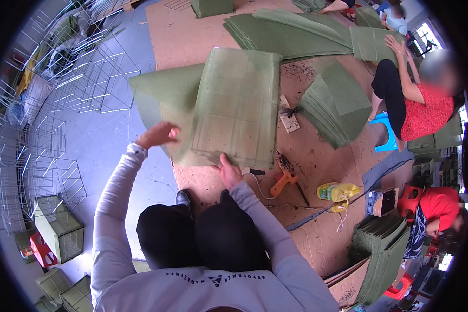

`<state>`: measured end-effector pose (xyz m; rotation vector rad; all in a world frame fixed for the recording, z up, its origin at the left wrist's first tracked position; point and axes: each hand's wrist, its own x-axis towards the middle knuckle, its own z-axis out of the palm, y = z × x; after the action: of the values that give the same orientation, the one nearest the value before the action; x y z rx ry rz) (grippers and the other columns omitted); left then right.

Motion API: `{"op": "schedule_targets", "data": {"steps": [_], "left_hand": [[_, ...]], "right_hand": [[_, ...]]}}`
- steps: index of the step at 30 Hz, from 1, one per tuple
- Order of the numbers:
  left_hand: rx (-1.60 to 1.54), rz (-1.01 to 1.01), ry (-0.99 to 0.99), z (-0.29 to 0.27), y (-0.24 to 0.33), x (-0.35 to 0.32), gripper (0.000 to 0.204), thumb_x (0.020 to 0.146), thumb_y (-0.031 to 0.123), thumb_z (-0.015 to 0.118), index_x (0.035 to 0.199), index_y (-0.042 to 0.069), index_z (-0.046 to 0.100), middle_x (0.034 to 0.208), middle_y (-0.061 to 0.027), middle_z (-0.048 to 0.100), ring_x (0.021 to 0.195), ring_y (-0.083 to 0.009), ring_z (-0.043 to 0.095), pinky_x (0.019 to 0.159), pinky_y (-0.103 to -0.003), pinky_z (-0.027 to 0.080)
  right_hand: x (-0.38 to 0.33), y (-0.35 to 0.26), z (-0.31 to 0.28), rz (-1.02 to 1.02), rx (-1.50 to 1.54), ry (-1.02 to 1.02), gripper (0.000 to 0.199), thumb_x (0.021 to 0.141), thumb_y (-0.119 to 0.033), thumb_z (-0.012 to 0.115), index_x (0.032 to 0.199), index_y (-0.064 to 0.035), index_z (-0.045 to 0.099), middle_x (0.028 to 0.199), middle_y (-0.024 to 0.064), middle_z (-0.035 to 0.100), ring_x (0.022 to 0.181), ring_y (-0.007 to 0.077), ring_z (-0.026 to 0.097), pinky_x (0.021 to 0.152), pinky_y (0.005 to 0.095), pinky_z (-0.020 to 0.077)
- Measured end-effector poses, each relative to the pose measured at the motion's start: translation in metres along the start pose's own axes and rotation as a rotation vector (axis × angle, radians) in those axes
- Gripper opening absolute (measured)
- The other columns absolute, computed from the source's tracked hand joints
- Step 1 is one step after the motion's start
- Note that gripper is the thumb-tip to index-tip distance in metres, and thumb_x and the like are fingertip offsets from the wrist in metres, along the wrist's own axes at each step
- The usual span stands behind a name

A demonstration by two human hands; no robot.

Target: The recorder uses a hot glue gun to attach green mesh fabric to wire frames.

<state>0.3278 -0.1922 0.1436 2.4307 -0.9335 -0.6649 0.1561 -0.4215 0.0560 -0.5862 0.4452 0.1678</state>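
Note:
In front of my knees stands a box-shaped wire frame covered in sheer green fabric (237, 104), its thin wires showing through. My right hand (229, 170) grips its near lower edge, thumb on top and the other fingers partly hidden. To the left of the frame, my left hand (163, 134) hangs in the air with loosely bent fingers and nothing visible in them. Beneath and beside the frame spreads a loose sheet of green fabric (166, 86). An orange glue gun (284, 183) lies on the cardboard to the right of my right hand.
Wire frames (99, 78) pile up on the left. Green fabric stacks (335, 104) lie to the right, near a wooden strip (289, 115). A yellow bottle (338, 192) and cables are by the glue gun. A co-worker in red (426, 109) handles fabric at the far right; others sit beyond.

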Motion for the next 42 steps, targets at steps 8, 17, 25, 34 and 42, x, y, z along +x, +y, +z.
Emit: {"op": "schedule_targets", "data": {"steps": [8,17,25,34,42], "left_hand": [[0.072,0.012,0.673,-0.056,0.016,0.14,0.053,0.078,0.034,0.06,0.119,0.004,0.045,0.113,-0.0189,0.051,0.103,-0.0324,0.05,0.088,-0.037,0.04],[-0.299,-0.085,0.4,-0.035,-0.03,0.148,0.023,0.077,0.024,0.059,0.075,0.002,0.064,0.062,-0.0082,0.06,0.059,-0.0172,0.058,0.058,-0.032,0.045],[-0.524,-0.373,0.662,-0.049,-0.012,-0.038,0.029,0.084,0.024,0.054,0.083,-0.004,0.064,0.062,-0.0062,0.061,0.055,-0.0092,0.054,0.054,-0.025,0.042],[-0.888,-0.563,0.878,0.023,-0.009,-0.103,0.031,0.087,0.024,0.052,0.089,-0.005,0.063,0.061,-0.0089,0.062,0.054,-0.0114,0.057,0.053,-0.022,0.046],[-0.877,-0.501,0.893,0.036,0.014,-0.109,0.029,0.086,0.027,0.054,0.093,0.0,0.064,0.07,-0.0047,0.063,0.064,-0.0079,0.056,0.05,-0.024,0.04]], "right_hand": [[-0.102,-0.06,-0.081,0.097,-0.37,0.326,0.024,0.084,-0.022,0.059,0.103,-0.0068,0.054,0.087,0.0013,0.057,0.073,0.0111,0.054,0.063,0.0237,0.0447],[-0.126,-0.072,-0.067,-0.172,-0.198,0.313,0.039,0.085,-0.014,0.057,0.121,-0.0056,0.043,0.112,0.0044,0.051,0.101,0.0184,0.05,0.088,0.0318,0.0414],[-0.037,-0.174,-0.04,-0.186,-0.467,0.235,0.038,0.084,-0.024,0.057,0.112,0.001,0.051,0.106,0.0075,0.056,0.093,0.0162,0.054,0.084,0.0305,0.0424],[-0.065,-0.167,-0.023,-0.285,-0.568,0.113,0.026,0.081,-0.022,0.061,0.097,-0.0016,0.057,0.095,0.0027,0.057,0.087,0.0101,0.052,0.078,0.0266,0.0416],[-0.114,-0.109,-0.031,-0.449,-0.502,0.254,0.037,0.074,0.003,0.056,0.111,0.0013,0.051,0.104,0.0099,0.058,0.092,0.0198,0.056,0.083,0.0335,0.0455]]}}
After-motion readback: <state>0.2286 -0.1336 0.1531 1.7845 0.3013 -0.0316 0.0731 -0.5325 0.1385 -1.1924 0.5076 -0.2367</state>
